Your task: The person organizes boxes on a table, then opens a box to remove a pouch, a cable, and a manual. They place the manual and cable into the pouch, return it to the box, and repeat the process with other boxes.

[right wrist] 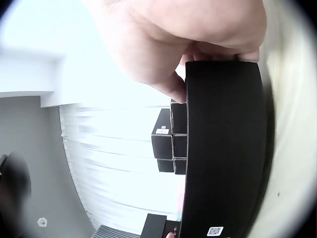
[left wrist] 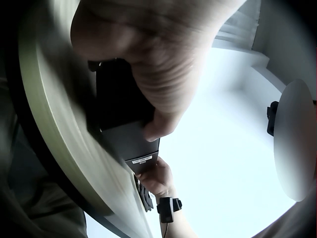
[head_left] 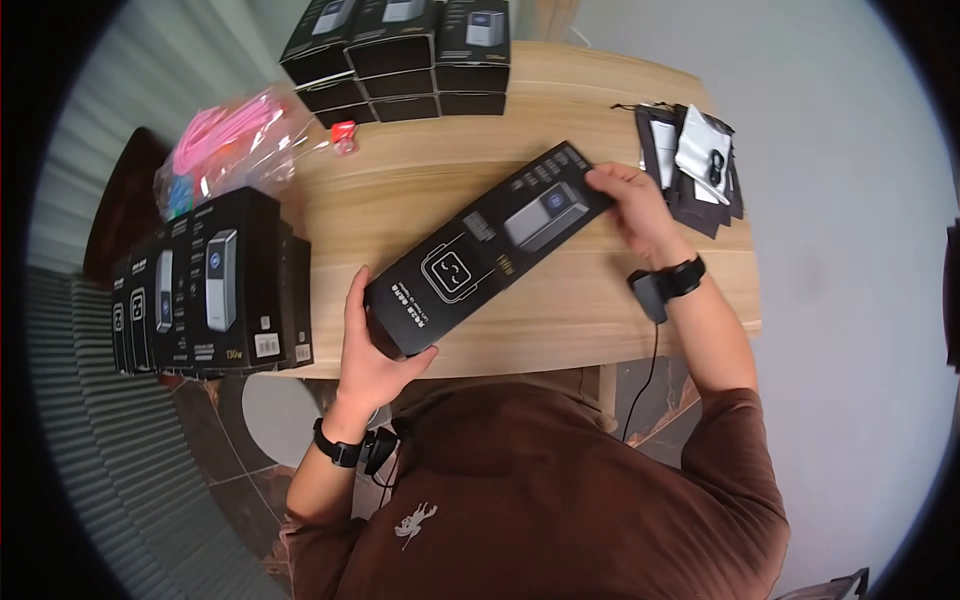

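A long black box [head_left: 478,232] slants across the front of the table, printed with a smiling face in a frame and a picture of a silver device. My left hand [head_left: 372,362] grips its near left end, thumb and fingers spread to either side of the corner. At the far right end, my right hand [head_left: 640,208] pinches the box, thumb on the printed face. In the right wrist view the right fingers curl behind the box's edge, partly hidden. A plain black side with a small QR label [right wrist: 215,231] faces that camera. The left wrist view shows the left thumb [left wrist: 157,128] against the box's edge.
Stacked black boxes [head_left: 400,62] stand at the table's back. More black boxes [head_left: 215,285] stand upright at the left edge. Behind these lies a clear plastic bag with pink material [head_left: 232,130], near a small red packet [head_left: 344,136]. Dark pouches and a cable [head_left: 716,163] lie at right.
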### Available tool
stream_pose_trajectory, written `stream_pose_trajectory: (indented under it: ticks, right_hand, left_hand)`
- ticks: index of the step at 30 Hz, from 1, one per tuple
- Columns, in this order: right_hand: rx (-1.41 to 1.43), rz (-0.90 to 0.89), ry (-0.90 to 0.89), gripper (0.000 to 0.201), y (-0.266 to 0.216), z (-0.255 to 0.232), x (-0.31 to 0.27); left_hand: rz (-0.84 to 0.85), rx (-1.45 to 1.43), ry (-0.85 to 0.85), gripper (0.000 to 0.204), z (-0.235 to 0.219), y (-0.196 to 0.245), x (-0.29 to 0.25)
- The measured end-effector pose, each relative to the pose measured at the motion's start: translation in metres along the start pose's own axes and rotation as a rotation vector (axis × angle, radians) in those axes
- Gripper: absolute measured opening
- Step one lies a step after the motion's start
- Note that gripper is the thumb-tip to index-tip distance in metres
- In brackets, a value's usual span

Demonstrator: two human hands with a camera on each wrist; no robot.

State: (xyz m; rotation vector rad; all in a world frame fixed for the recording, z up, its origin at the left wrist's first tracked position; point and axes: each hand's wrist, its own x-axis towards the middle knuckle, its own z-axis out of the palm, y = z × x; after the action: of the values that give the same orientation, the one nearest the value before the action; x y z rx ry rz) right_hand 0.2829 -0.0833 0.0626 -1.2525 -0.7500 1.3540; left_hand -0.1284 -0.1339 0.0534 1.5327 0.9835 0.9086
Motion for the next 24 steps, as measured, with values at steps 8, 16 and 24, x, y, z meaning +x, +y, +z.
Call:
stream_pose_trajectory:
  ticks: [8, 16, 24]
  right_hand:
    - [0.004, -0.076, 0.167, 0.01, -0.024, -0.052, 0.052]
    - [-0.075, -0.121, 0.205, 0.016, 0.002, -0.049, 0.059]
    - [-0.469, -0.782, 0.318, 0.014, 0.006, 0.014, -0.018]
  left_hand:
    - [0.013, -0.126, 0.129, 0.117, -0.014, -0.002, -0.015]
    - [-0.019, -0.058, 0.165, 0.114, -0.006, -0.018, 0.0]
    - [-0.025, 0.019, -0.016, 0.11, -0.018, -0.023, 0.009]
